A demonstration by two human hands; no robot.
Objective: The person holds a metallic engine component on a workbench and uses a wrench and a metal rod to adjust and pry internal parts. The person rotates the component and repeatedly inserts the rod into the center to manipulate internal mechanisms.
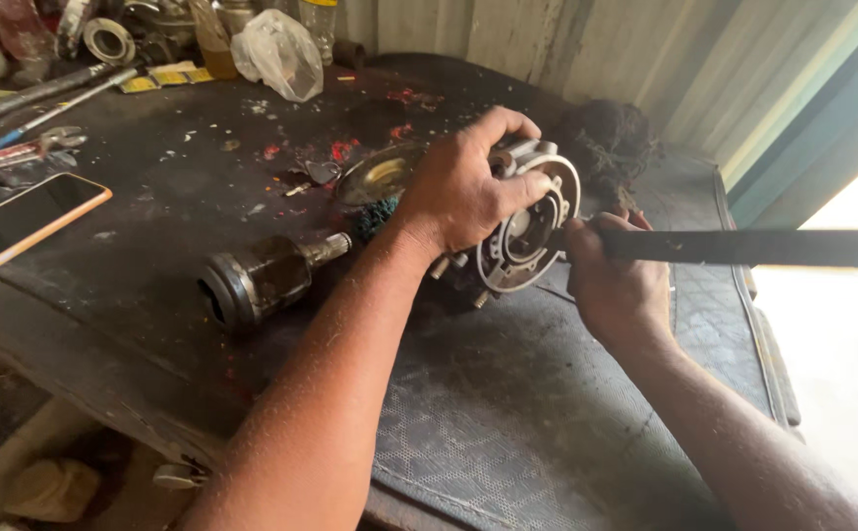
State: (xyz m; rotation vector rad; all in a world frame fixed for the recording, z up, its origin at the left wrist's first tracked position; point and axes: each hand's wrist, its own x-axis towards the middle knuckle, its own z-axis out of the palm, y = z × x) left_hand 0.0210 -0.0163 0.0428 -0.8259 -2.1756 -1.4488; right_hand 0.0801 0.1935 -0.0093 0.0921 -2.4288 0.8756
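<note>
While the left hand (463,192) clamps the heavy, rigid metal housing (527,221) by its rim, the right hand (611,275) beside it grips a flat blade (753,247).

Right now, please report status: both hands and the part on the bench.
Left hand gripping top of grey metal housing. Right hand holding long flat dark blade against housing's face. Dark cylindrical part lying close left of it.

round grey cast-metal housing (527,231): dull, smooth-faced
long flat dark metal blade (743,247): matt
dark worn workbench top (153,265): rough, grimy
</note>
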